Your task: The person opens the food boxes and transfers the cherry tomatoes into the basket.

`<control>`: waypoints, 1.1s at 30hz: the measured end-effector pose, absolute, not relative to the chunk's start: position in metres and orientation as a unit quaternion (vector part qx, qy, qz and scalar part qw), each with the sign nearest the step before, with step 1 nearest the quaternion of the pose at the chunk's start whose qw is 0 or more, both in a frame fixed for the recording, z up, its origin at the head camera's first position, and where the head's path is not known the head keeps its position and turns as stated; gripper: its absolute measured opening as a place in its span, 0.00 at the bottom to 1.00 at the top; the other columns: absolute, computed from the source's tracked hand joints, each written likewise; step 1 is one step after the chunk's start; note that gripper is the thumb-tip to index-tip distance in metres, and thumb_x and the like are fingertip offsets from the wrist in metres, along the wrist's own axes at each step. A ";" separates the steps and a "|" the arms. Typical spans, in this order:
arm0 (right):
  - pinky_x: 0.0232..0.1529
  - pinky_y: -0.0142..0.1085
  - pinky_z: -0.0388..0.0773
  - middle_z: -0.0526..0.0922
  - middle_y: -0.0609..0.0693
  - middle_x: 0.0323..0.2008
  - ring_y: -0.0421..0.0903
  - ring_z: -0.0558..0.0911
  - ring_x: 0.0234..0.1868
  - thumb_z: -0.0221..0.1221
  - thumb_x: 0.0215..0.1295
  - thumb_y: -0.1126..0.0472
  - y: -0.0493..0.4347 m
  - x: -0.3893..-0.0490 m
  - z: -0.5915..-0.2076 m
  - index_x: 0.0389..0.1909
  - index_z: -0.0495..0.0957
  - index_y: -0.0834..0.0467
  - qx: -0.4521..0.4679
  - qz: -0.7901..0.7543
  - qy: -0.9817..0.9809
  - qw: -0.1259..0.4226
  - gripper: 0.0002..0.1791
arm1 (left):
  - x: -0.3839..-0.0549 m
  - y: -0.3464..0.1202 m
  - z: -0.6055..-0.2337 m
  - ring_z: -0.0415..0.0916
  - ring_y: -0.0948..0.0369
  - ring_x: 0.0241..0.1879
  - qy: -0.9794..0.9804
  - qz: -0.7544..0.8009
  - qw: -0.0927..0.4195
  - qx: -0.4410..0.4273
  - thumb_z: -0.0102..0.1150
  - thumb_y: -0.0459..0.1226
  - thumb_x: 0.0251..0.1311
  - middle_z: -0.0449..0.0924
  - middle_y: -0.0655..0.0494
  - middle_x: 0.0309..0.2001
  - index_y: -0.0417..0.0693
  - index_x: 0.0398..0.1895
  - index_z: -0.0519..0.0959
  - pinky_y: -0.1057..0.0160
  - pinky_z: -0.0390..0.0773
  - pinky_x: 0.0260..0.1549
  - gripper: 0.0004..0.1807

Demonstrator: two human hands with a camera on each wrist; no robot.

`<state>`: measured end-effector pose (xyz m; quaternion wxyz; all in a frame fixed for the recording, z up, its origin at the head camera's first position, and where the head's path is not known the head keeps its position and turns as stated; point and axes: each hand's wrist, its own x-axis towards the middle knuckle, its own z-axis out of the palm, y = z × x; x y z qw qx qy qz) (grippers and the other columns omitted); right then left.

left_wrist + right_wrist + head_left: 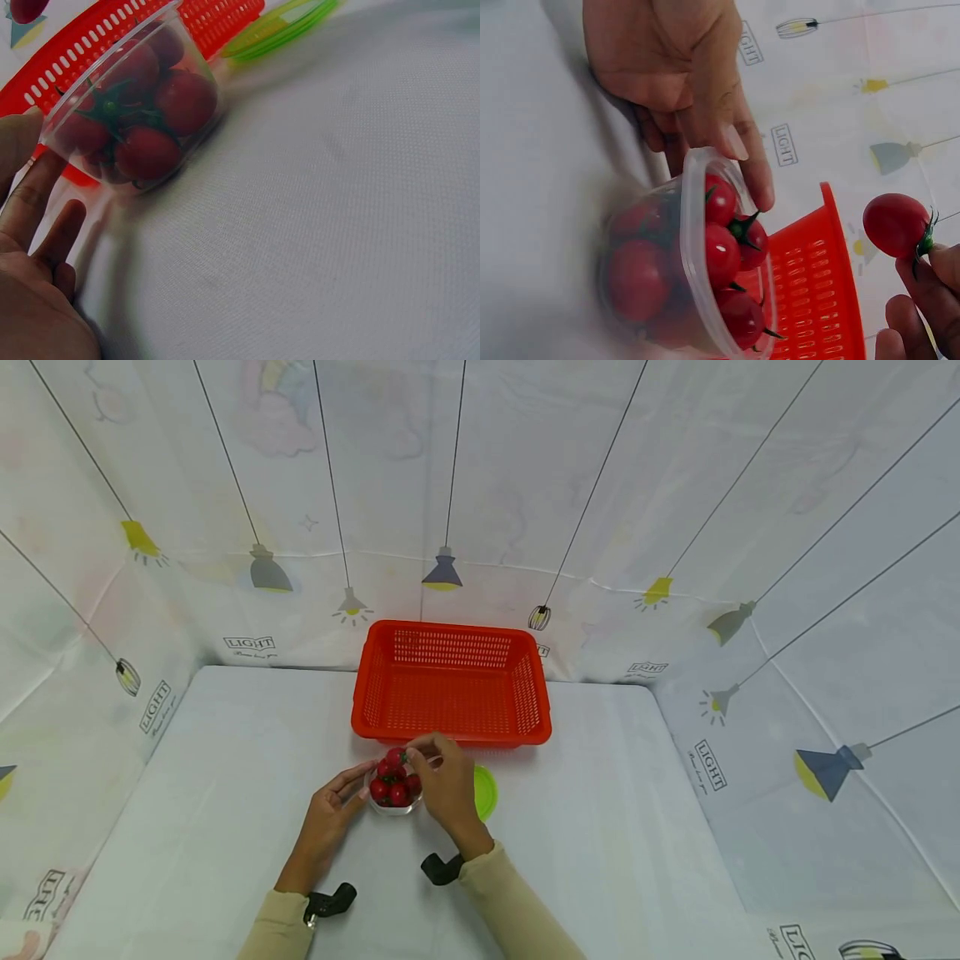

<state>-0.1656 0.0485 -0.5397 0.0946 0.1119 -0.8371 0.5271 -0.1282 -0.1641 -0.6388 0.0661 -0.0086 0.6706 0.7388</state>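
Note:
A clear plastic container (393, 810) full of red cherry tomatoes (721, 255) with green stems stands on the white table. At its left side my left hand (327, 822) holds the rim, with thumb and forefinger at the corner. Above the container, my right hand (450, 789) pinches one cherry tomato (896, 225) by its green stem end, between thumb and fingers. This tomato is raised off the others. In the left wrist view more tomatoes (148, 153) show through the container wall.
A red plastic basket (450, 735) with slotted sides stands just behind the container. To the right of my right hand lies a bright green round lid (486, 793), partly hidden by that hand. Patterned sheeting (480, 468) rises behind the table and at both sides.

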 end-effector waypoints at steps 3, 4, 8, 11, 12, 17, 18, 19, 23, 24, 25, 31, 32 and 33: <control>0.47 0.33 0.84 0.90 0.41 0.42 0.37 0.84 0.41 0.64 0.77 0.57 0.049 -0.170 -0.535 0.45 0.86 0.47 0.115 0.527 -0.838 0.087 0.03 | -0.128 -0.164 -0.638 0.61 0.67 0.80 0.671 0.738 0.066 -0.010 0.64 0.42 0.75 0.73 0.55 0.77 0.55 0.76 0.73 0.81 0.61 0.68 0.28; 0.47 0.34 0.84 0.90 0.41 0.42 0.38 0.85 0.41 0.64 0.77 0.57 0.049 -0.171 -0.533 0.46 0.86 0.47 0.118 0.529 -0.836 0.085 0.03 | -0.128 -0.164 -0.638 0.61 0.67 0.80 0.672 0.738 0.065 -0.010 0.64 0.42 0.75 0.73 0.55 0.77 0.56 0.76 0.73 0.81 0.61 0.68 0.28; 0.45 0.37 0.85 0.91 0.42 0.41 0.39 0.87 0.42 0.65 0.76 0.58 0.050 -0.179 -0.524 0.45 0.86 0.48 0.130 0.542 -0.826 0.083 0.03 | -0.127 -0.164 -0.638 0.60 0.65 0.81 0.672 0.737 0.067 -0.011 0.64 0.42 0.75 0.73 0.55 0.77 0.56 0.76 0.73 0.81 0.61 0.67 0.28; 0.45 0.39 0.85 0.91 0.43 0.42 0.40 0.88 0.43 0.65 0.75 0.58 0.052 -0.186 -0.519 0.45 0.86 0.49 0.135 0.546 -0.822 0.085 0.03 | -0.127 -0.164 -0.638 0.59 0.63 0.81 0.670 0.739 0.068 -0.012 0.64 0.42 0.75 0.73 0.56 0.77 0.56 0.76 0.73 0.81 0.61 0.67 0.28; 0.45 0.39 0.85 0.91 0.43 0.42 0.40 0.88 0.43 0.65 0.76 0.58 0.053 -0.188 -0.517 0.45 0.86 0.49 0.135 0.546 -0.823 0.085 0.03 | -0.127 -0.164 -0.638 0.59 0.63 0.81 0.670 0.739 0.068 -0.012 0.64 0.42 0.75 0.73 0.56 0.77 0.56 0.76 0.73 0.81 0.61 0.67 0.28; 0.42 0.35 0.84 0.91 0.44 0.42 0.41 0.88 0.43 0.64 0.76 0.58 0.057 -0.201 -0.511 0.45 0.86 0.49 0.135 0.550 -0.820 0.076 0.03 | -0.128 -0.163 -0.638 0.59 0.63 0.81 0.667 0.741 0.069 -0.015 0.64 0.41 0.75 0.74 0.56 0.76 0.55 0.76 0.74 0.80 0.60 0.68 0.28; 0.40 0.35 0.83 0.91 0.45 0.42 0.41 0.88 0.42 0.64 0.76 0.59 0.058 -0.203 -0.510 0.45 0.86 0.50 0.136 0.553 -0.818 0.074 0.03 | -0.128 -0.163 -0.638 0.60 0.63 0.81 0.667 0.741 0.069 -0.015 0.64 0.41 0.75 0.74 0.56 0.76 0.55 0.76 0.74 0.80 0.60 0.68 0.28; 0.39 0.34 0.83 0.91 0.45 0.42 0.41 0.88 0.42 0.65 0.76 0.59 0.059 -0.205 -0.509 0.45 0.86 0.49 0.136 0.556 -0.817 0.071 0.03 | -0.128 -0.163 -0.638 0.60 0.64 0.81 0.668 0.741 0.070 -0.015 0.64 0.41 0.75 0.74 0.56 0.76 0.55 0.76 0.74 0.80 0.61 0.68 0.28; 0.37 0.33 0.82 0.91 0.46 0.42 0.42 0.88 0.42 0.64 0.76 0.58 0.062 -0.214 -0.504 0.46 0.86 0.49 0.129 0.560 -0.816 0.060 0.03 | -0.128 -0.164 -0.637 0.61 0.66 0.80 0.670 0.739 0.070 -0.015 0.64 0.40 0.75 0.74 0.55 0.76 0.55 0.76 0.74 0.81 0.62 0.68 0.28; 0.37 0.33 0.81 0.91 0.45 0.42 0.42 0.88 0.42 0.64 0.76 0.58 0.063 -0.216 -0.503 0.46 0.85 0.49 0.127 0.560 -0.817 0.059 0.03 | -0.128 -0.164 -0.637 0.61 0.66 0.80 0.671 0.738 0.069 -0.014 0.64 0.40 0.75 0.74 0.55 0.76 0.55 0.76 0.74 0.80 0.62 0.68 0.28; 0.38 0.33 0.82 0.91 0.46 0.42 0.43 0.88 0.42 0.64 0.77 0.58 0.063 -0.218 -0.502 0.46 0.86 0.49 0.125 0.560 -0.817 0.056 0.03 | -0.128 -0.164 -0.637 0.61 0.66 0.80 0.672 0.737 0.068 -0.013 0.64 0.40 0.75 0.74 0.55 0.76 0.55 0.76 0.74 0.80 0.63 0.68 0.28; 0.37 0.35 0.80 0.91 0.45 0.42 0.43 0.87 0.43 0.64 0.77 0.56 0.063 -0.229 -0.496 0.46 0.86 0.48 0.122 0.560 -0.819 0.043 0.04 | -0.128 -0.165 -0.638 0.61 0.66 0.80 0.673 0.736 0.066 -0.010 0.64 0.41 0.75 0.74 0.56 0.76 0.56 0.75 0.74 0.81 0.61 0.67 0.28; 0.37 0.35 0.80 0.91 0.44 0.42 0.43 0.87 0.43 0.64 0.77 0.56 0.063 -0.230 -0.495 0.46 0.86 0.48 0.124 0.558 -0.820 0.042 0.04 | -0.128 -0.165 -0.638 0.61 0.66 0.80 0.673 0.737 0.066 -0.010 0.64 0.41 0.75 0.74 0.56 0.76 0.56 0.75 0.74 0.81 0.61 0.67 0.28; 0.38 0.35 0.80 0.91 0.44 0.42 0.43 0.87 0.43 0.64 0.77 0.56 0.062 -0.233 -0.495 0.46 0.86 0.47 0.125 0.555 -0.821 0.042 0.04 | -0.128 -0.165 -0.638 0.61 0.66 0.80 0.674 0.736 0.066 -0.010 0.64 0.42 0.75 0.74 0.56 0.76 0.56 0.75 0.74 0.81 0.61 0.67 0.27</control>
